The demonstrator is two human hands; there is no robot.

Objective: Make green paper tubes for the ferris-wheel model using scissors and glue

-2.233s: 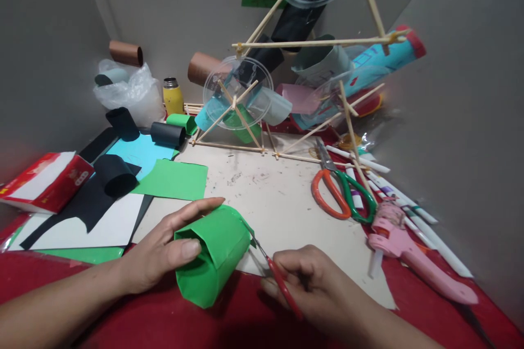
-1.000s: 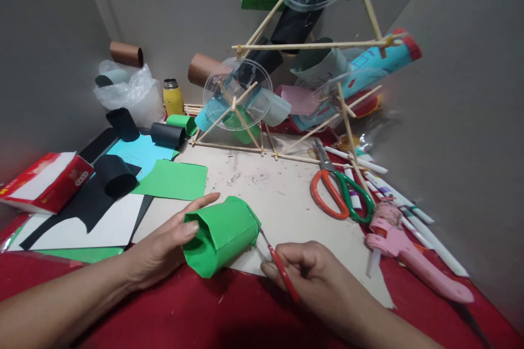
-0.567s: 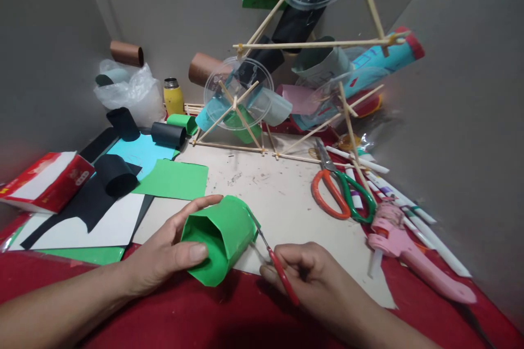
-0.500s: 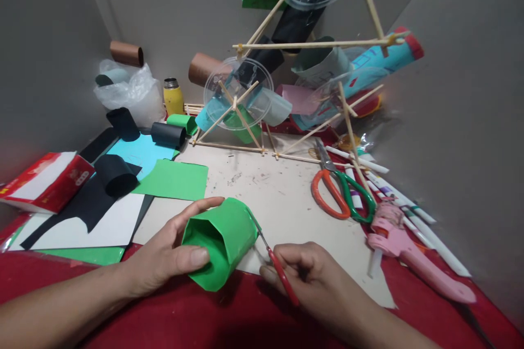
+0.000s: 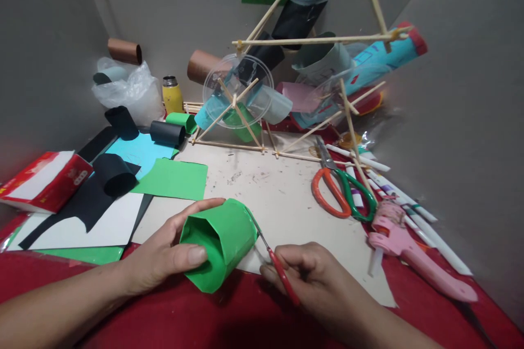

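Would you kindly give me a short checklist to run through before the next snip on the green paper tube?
1. Left hand wraps the green paper tube, thumb at its open end: ok.
2. Right hand has a grip on the small red scissors: ok.
3. Blade tips meet the tube's far rim: ok.
4. Left fingers apart from the blades: ok.
5. Blades open enough: cannot tell.
6. Large scissors and pink glue gun lie apart from both hands: ok.

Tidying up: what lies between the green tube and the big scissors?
Only bare, scuffed board between tube and big scissors, seen in the head view.
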